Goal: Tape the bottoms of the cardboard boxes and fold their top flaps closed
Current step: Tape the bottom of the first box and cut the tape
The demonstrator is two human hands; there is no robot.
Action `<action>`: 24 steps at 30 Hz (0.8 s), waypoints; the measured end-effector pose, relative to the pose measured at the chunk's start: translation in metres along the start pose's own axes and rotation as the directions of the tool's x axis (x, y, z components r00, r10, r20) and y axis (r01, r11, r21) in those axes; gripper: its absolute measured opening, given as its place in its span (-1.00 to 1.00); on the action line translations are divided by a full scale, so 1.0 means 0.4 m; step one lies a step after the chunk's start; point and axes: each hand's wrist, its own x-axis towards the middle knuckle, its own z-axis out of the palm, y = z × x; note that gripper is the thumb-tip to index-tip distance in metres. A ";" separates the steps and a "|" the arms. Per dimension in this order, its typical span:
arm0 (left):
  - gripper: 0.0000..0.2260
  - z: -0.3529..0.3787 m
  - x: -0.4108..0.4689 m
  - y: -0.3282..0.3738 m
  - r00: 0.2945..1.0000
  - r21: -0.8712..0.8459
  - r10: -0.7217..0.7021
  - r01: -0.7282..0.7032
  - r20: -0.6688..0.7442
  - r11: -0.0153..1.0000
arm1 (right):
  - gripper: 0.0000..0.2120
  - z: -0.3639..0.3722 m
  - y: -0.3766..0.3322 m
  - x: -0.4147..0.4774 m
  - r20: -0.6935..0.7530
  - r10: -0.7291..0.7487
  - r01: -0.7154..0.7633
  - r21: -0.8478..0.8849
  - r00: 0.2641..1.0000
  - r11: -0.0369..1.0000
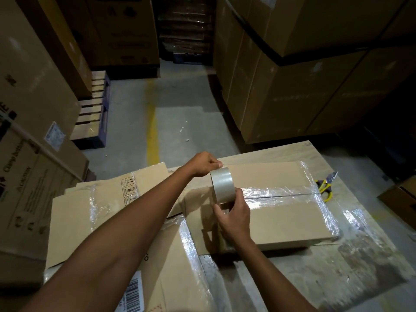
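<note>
– Holding the roll of tape [221, 185] upright over the box's left end: is that the right hand [235, 213]?

– Yes. Its grip is wrapped round the roll's lower side, thumb and fingers curled onto it. The left hand [203, 164] sits at the roll's 11 o'clock, its grip pinching what I take to be the loose tape end. The strip is clear and the light is dim, so I can't swear to it.

– And the box [281, 210]?

– Lying flat on the tabletop [371, 262], at 3 o'clock from the roll, and bottom up by my reckoning. Shiny tape already covers the middle seam and the right-hand edge. The left edge, under the hands, looks bare.

– What could spoil it from here?

– If the pinch slips, the end would snap back onto the roll, where it is hard to find again. A crooked pull would lay the strip off the edge, or let it wrinkle and stick to itself. Nothing pins the box, so a hard tug could drag it. The scissors [324, 188] lie at the box's 2 o'clock, well apart from both hands. Cutting means freeing one hand, and the strip could sag then.
</note>
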 end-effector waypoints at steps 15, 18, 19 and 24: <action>-0.74 0.103 0.012 -0.073 0.980 -0.473 -0.067 -0.031 -0.189 0.881 | -0.46 -0.015 -0.063 -0.105 -0.225 0.086 -0.111 -0.098 0.970 0.989; -0.74 0.105 0.012 -0.077 0.983 -0.456 -0.065 -0.019 -0.169 0.890 | -0.31 -0.056 -0.093 -0.173 -0.232 0.160 -0.186 -0.094 0.959 0.978; -0.74 0.106 0.012 -0.077 0.983 -0.454 -0.066 -0.020 -0.173 0.891 | -0.29 -0.064 -0.103 -0.175 -0.226 0.174 -0.201 -0.103 0.958 0.974; -0.76 0.100 0.016 -0.073 0.983 -0.401 -0.046 -0.031 -0.180 0.916 | -0.30 -0.088 -0.166 -0.173 -0.078 0.148 -0.164 -0.286 0.986 0.944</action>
